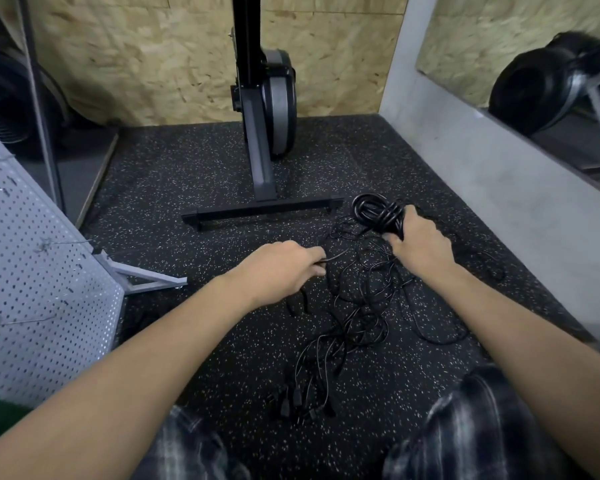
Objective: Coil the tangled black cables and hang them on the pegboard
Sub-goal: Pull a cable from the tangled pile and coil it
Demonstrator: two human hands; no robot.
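R hand (421,239) is clenched round a coil (378,213) of glossy black round cable, several loops thick, over the far right part of the floor (187,188); cannot tell if the coil touches the floor. L hand (281,268), fingers curled, pinches one thin strand (333,258) that runs toward the coil. Between and in front of the hands the other cables (361,306) lie in a loose tangle of thin loops on the floor, w/ moulded plugs (302,400) bunched at the near end. The floor is black rubber w/ pale specks, matte. At the left edge leans the pegboard (32,271), grey perforated metal w/ wire hooks (45,242) and an angled foot (146,278). Just beyond the coil is the flat bar (264,213) of a dark machine (267,98), standing before a chipboard wall (153,64). At the right edge rises a rough concrete ledge (482,174) w/ a mirror (534,81) above. Plaid trousers (482,427) show at the bottom.
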